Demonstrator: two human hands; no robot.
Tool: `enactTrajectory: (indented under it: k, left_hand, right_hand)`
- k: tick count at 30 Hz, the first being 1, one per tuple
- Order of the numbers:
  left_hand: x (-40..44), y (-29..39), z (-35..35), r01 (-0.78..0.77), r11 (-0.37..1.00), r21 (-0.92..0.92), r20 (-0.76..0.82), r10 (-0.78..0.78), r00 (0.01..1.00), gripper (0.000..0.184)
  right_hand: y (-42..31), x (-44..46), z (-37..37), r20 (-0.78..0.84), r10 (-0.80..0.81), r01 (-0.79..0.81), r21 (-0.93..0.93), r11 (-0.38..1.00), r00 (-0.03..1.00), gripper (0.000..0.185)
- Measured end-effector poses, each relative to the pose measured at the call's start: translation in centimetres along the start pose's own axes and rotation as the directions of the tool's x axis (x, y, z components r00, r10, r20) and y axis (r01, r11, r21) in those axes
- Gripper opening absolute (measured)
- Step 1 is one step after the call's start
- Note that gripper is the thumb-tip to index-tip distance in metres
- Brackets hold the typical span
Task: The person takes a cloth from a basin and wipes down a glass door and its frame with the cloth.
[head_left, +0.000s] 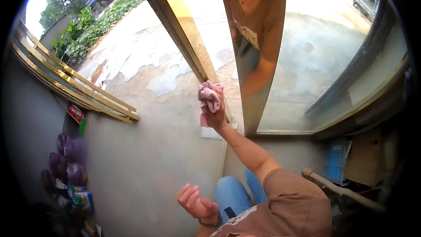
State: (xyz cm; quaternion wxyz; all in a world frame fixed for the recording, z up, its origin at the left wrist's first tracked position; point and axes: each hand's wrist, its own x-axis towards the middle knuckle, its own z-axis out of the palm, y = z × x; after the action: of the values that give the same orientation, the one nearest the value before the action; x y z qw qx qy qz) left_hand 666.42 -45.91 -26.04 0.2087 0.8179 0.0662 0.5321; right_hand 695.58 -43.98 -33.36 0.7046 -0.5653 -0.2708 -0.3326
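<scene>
My right hand (217,117) reaches forward, fingers wrapped round a crumpled pink cloth (209,98). The cloth touches the lower part of a long, narrow metal-edged door (186,46), which looks tilted in this wide view. Low in front of my body, my left hand (197,202) has its palm turned up and its fingers loosely bent and slightly apart, with nothing in it. A dark band circles the left wrist.
Right of the door, a shiny panel (258,61) reflects a person, beside a glass pane (298,83). Slatted wood (74,77) stands left, above purple bags (74,173). A wooden pole (342,188) and cardboard (365,156) are at the lower right. Paved ground (149,70) lies outside.
</scene>
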Motion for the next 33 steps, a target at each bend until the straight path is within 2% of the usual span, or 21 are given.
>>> enactTrajectory:
  k: [1,3,4,6,8,9,10,12,14,16,18,19,20,22,24,25,27,29,30,32,33]
  left_hand:
    - [-1.2,-0.8,-0.1,-0.013,0.999,0.043,-0.016,0.013,1.0,0.017]
    - [-2.9,-2.2,-0.4,-0.062,0.992,0.112,-0.036,0.066,0.997,0.015]
    - [-3.1,-2.5,-0.5,-0.084,0.99,0.112,-0.007,0.086,0.996,0.017]
    - [-3.1,-2.3,-1.1,-0.103,0.989,0.104,0.063,0.097,0.993,0.02]
    - [-2.9,-1.7,-2.0,-0.035,0.995,0.094,0.129,0.023,0.991,0.021]
    - [-2.8,-1.7,-2.1,-0.008,0.996,0.09,0.153,-0.006,0.988,0.022]
    - [-2.8,-1.8,-2.4,-0.011,0.996,0.093,0.174,-0.005,0.985,0.023]
    - [-3.0,-2.2,-2.7,-0.026,0.996,0.085,0.216,0.007,0.976,0.024]
    - [-3.3,-2.3,-2.6,-0.042,0.996,0.075,0.208,0.025,0.978,0.025]
    - [-3.2,-2.4,-2.3,-0.051,0.997,0.061,0.202,0.037,0.979,0.025]
    - [-3.0,-2.4,-2.3,-0.043,0.997,0.058,0.211,0.03,0.977,0.025]
    - [-2.9,-2.3,-2.5,-0.034,0.998,0.046,0.217,0.023,0.976,0.025]
    - [-2.8,-2.2,-2.6,-0.025,0.999,0.036,0.225,0.016,0.974,0.025]
    - [-2.7,-2.0,-2.6,-0.019,1.0,0.019,0.23,0.014,0.973,0.025]
    - [-2.8,-2.0,-2.6,-0.021,1.0,0.014,0.224,0.017,0.974,0.025]
    - [-2.9,-2.2,-2.6,-0.038,0.999,0.015,0.225,0.034,0.974,0.025]
    - [-3.2,-2.7,-2.6,-0.072,0.997,0.034,0.219,0.063,0.974,0.025]
    - [-3.3,-2.8,-2.5,-0.044,0.999,0.02,0.211,0.039,0.977,0.025]
    - [-3.4,-2.5,-2.4,-0.026,1.0,0.014,0.205,0.022,0.979,0.025]
    - [-3.1,-1.9,-2.6,-0.022,0.999,0.034,0.235,0.014,0.972,0.023]
    - [-2.8,-1.7,-2.7,-0.03,0.999,0.04,0.244,0.02,0.97,0.022]
  right_hand:
    - [2.1,-2.7,-0.4,-0.005,0.071,-0.07,0.032,0.997,0.997,0.06]
    - [5.4,-6.9,-1.4,-0.004,0.039,-0.039,-0.053,0.998,0.999,0.052]
    - [7.1,-9.5,-2.0,-0.007,0.191,-0.191,0.018,0.981,0.982,0.06]
    - [8.5,-12.8,-3.1,-0.042,0.307,-0.309,-0.062,0.949,0.951,0.048]
    - [10.2,-16.7,-3.8,-0.087,0.603,-0.608,-0.041,0.793,0.793,0.041]
    - [12.2,-19.2,-3.5,-0.207,0.63,-0.656,-0.096,0.748,0.748,0.035]
    - [14.4,-21.1,-2.5,-0.246,0.759,-0.677,0.345,0.65,0.603,0.029]
    - [14.0,-20.5,-3.1,-0.142,0.898,-0.908,-0.006,0.419,0.416,0.029]
    - [10.8,-17.9,-2.5,-0.111,0.796,-0.797,-0.204,0.568,0.595,0.038]
    - [0.8,-10.0,-1.0,0.021,0.777,-0.724,0.38,0.576,0.629,0.052]
    - [-3.9,-3.5,0.6,0.048,0.405,-0.392,0.375,0.84,0.913,0.065]
    - [-5.5,0.5,1.0,0.067,0.214,-0.224,0.306,0.925,0.975,0.059]
    - [-7.0,4.4,1.4,0.084,0.015,-0.036,0.254,0.966,0.996,0.053]
    - [-8.7,10.0,3.4,0.009,-0.114,0.106,0.295,0.95,0.993,0.039]
    - [-7.4,10.7,3.7,-0.019,-0.123,0.123,0.313,0.942,0.992,0.034]
    - [-7.0,9.8,3.1,-0.041,-0.231,0.234,0.189,0.954,0.972,0.034]
    - [-2.7,4.4,1.9,-0.03,-0.154,0.157,0.123,0.98,0.988,0.037]
    - [1.9,-4.6,0.7,-0.055,0.183,-0.175,0.125,0.977,0.982,0.04]
    - [2.7,-8.4,0.1,-0.074,0.44,-0.403,0.289,0.869,0.895,0.05]
    - [4.4,-13.1,-1.0,0.035,0.816,-0.784,0.303,0.542,0.577,0.059]
    - [2.1,-12.8,-0.4,0.043,0.774,-0.735,0.351,0.58,0.632,0.061]
